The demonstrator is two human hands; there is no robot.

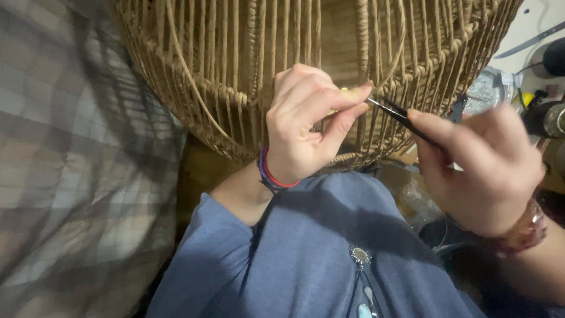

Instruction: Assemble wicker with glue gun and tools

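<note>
I see a large woven basket (pixel 235 70) of tan cord filling the top of my view, its open ribs running down to a braided rim that sits just above my lap. Through the gaps I can make out only a brown surface behind; whether anything lies inside it I cannot tell.

To the left a grey checked cloth (pixel 70 165) covers that whole side. Below the basket my blue shirt (pixel 318 247) takes up the foreground, with a small round pendant (pixel 359 256) resting on it. At the far right, past the basket's edge, there is a cluttered pale surface (pixel 529 29) with a long dark blade-like object (pixel 529 41) and some dark rounded items I cannot identify. A crinkled clear wrapper (pixel 485 88) lies near them, partly behind the weave.

My left hand (pixel 306 123) is curled against the basket wall, thumb and forefinger pinched together on a strand at the ribs; red and blue bands (pixel 271 174) circle that wrist. My right hand (pixel 488 165) is closed around a slim black tool (pixel 400 116), gripping its rear end between thumb and fingers, with a brownish bracelet (pixel 527 229) at the wrist. The tool slants up and left from that grip, and its metal tip meets the basket right at the pinching fingertips of the left hand, low on the wall just above the rim.
</note>
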